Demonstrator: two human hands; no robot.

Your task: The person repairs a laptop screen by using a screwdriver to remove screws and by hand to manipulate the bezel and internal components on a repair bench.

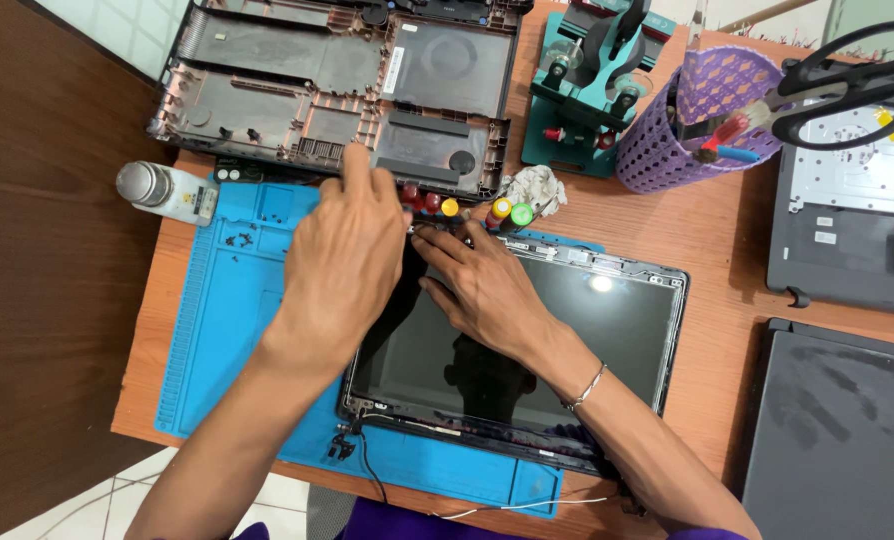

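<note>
hands (342, 265) (482, 285) lie palm-down at the laptop screen's (567, 330) top edge, fingers spread, gripping nothing.

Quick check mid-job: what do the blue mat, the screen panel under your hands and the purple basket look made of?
Blue mat: likely silicone or rubber, matte, with moulded ridges and trays. Screen panel: glossy glass-like face mirroring a lamp, in a dark frame, probably plastic. Purple basket: moulded plastic lattice, slightly shiny.

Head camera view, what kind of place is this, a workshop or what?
Probably a laptop repair bench: a bare laptop screen panel lies on a blue silicone work mat, an opened dark plastic laptop base shell behind it, and colour-capped screwdrivers nearby.
</note>
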